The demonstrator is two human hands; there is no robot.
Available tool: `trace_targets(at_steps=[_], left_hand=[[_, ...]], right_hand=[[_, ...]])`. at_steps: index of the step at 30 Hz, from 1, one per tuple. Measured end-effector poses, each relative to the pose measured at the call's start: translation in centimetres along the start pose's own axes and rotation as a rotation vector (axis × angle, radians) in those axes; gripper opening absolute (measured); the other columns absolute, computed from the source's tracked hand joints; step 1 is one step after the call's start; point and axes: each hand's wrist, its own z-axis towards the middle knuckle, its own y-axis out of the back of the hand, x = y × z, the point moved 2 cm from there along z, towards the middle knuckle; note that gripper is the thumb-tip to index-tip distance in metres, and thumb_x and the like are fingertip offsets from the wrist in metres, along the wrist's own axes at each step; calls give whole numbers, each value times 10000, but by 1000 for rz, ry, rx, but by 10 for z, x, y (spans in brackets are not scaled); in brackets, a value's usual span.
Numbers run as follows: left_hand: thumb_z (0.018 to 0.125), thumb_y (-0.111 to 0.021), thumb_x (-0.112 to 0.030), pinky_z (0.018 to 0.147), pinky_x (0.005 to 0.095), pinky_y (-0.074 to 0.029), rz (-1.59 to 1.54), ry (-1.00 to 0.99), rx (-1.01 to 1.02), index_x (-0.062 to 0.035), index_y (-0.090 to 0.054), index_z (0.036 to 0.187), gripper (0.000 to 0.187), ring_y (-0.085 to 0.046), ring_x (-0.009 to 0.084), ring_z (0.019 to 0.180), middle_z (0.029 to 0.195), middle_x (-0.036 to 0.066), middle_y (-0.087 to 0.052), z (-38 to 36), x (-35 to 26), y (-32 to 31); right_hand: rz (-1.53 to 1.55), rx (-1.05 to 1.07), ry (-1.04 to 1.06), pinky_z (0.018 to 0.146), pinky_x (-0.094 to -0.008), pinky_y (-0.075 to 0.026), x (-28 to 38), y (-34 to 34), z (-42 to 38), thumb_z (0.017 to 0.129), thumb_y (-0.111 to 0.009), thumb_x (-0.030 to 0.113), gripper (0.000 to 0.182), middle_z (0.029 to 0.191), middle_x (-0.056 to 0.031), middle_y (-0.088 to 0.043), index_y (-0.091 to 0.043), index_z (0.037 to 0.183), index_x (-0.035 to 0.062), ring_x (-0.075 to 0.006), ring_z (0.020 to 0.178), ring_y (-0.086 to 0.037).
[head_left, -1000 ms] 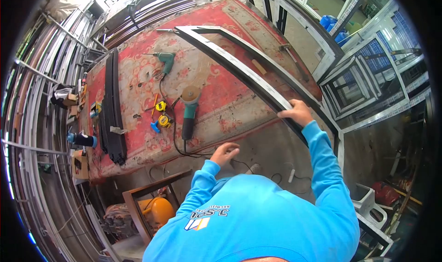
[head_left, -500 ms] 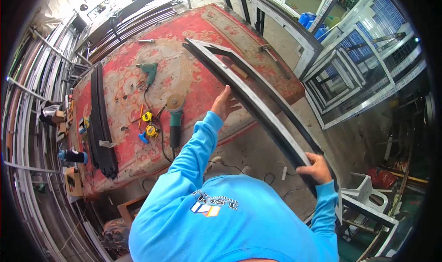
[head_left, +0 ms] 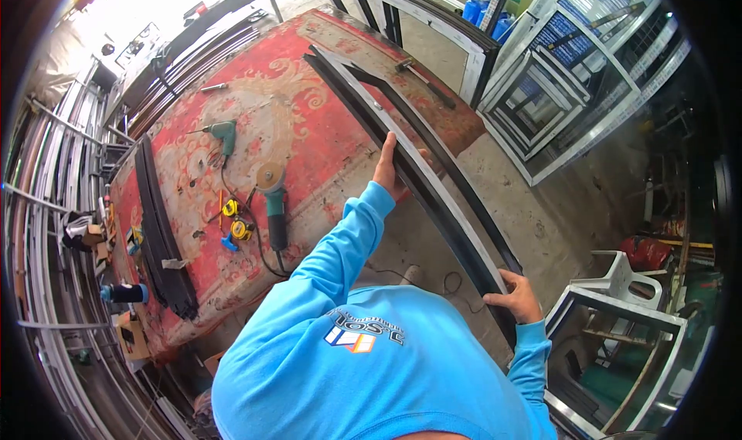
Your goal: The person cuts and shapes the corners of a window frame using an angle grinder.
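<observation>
A long, narrow black window frame (head_left: 456,212) with silvery edges slants across the space before me, from over the carpeted table to my right side. My left hand (head_left: 393,168) grips the frame's near long bar partway along, thumb on top and fingertips showing on the inner side. Nearer my body, my right hand (head_left: 519,297) is closed around the same bar at its lower end. Part of the frame's near end is hidden behind my right hand and sleeve.
On the red carpeted table (head_left: 255,77) lie a drill (head_left: 224,137), an angle grinder (head_left: 274,208), tape measures (head_left: 241,230), a hammer (head_left: 425,83) and dark bars (head_left: 166,239). More frames (head_left: 572,92) lean at the right. A plastic stool (head_left: 630,282) stands near my right arm.
My left hand has gone from resting loosely beside the bar to gripping it. My view has turned slightly right, and the frame's near end sits a little closer to me.
</observation>
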Motion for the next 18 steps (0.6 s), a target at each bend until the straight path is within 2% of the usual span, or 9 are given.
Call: trace_targets(at_steps=[6,8,9,10,11,12,14,15,18], left_hand=[[856,-559,-718,924,515,-538,21,15,0,-9,-580,1222,798,-664,355,1013,1089,165,-675,-18,22,-9],[867,-585,-677,926,513,-539,25,33,26,-13,-577,1233,759,-665,354,1021,1096,165,-674,-23,34,-9],[878,-618,-608,929,512,-538,89,5,108,-18,-550,1259,705,-665,350,1031,1099,168,-671,-21,41,-9],[888,-652,-538,933,510,-537,151,-22,191,-24,-523,1285,662,-666,347,1041,1101,171,-668,-28,42,-18],[866,-718,-334,948,493,-532,112,-49,224,-18,-465,1325,612,-667,338,1049,1102,173,-662,-37,42,-27],[866,-718,-334,948,493,-532,110,-48,228,-18,-465,1325,612,-667,338,1049,1102,173,-662,-39,41,-35],[806,-749,-194,955,471,-527,285,-71,363,-14,-427,1346,654,-674,326,1030,1096,164,-661,-48,40,-46],[754,-760,-146,947,451,-523,320,-74,348,-15,-444,1331,671,-681,309,1005,1079,152,-662,-58,35,-59],[746,-767,-167,920,432,-525,451,-160,379,-8,-451,1318,673,-685,289,977,1056,149,-664,-73,19,-92]], right_hand=[[30,-32,45,907,-309,-498,-50,-8,-18,701,-892,295,735,1102,-146,-696,-607,1264,-81,-190,992,-645],[119,-112,-15,904,-308,-491,-72,-11,-22,761,-856,401,725,1094,-133,-694,-615,1255,-72,-181,1014,-631],[36,-169,41,887,-313,-495,-80,-17,-26,790,-820,475,741,1085,-115,-690,-618,1259,-62,-172,997,-630],[34,-173,46,887,-313,-495,-85,-21,-33,790,-820,475,741,1085,-115,-690,-618,1259,-62,-172,997,-630],[73,-205,78,880,-313,-499,-88,-24,-41,792,-817,479,742,1085,-109,-688,-617,1263,-59,-169,991,-631],[112,-237,108,872,-314,-503,-92,-27,-49,794,-814,483,743,1085,-103,-686,-616,1267,-56,-165,985,-631],[149,-220,101,860,-311,-512,-107,-33,-60,769,-829,502,797,1094,-102,-686,-603,1284,-62,-165,977,-640],[227,-228,128,860,-311,-513,-114,-39,-64,747,-841,516,833,1095,-105,-687,-597,1292,-65,-169,978,-643],[337,-233,132,867,-312,-515,-119,-49,-70,690,-869,550,926,1101,-113,-688,-581,1311,-74,-178,986,-649]])
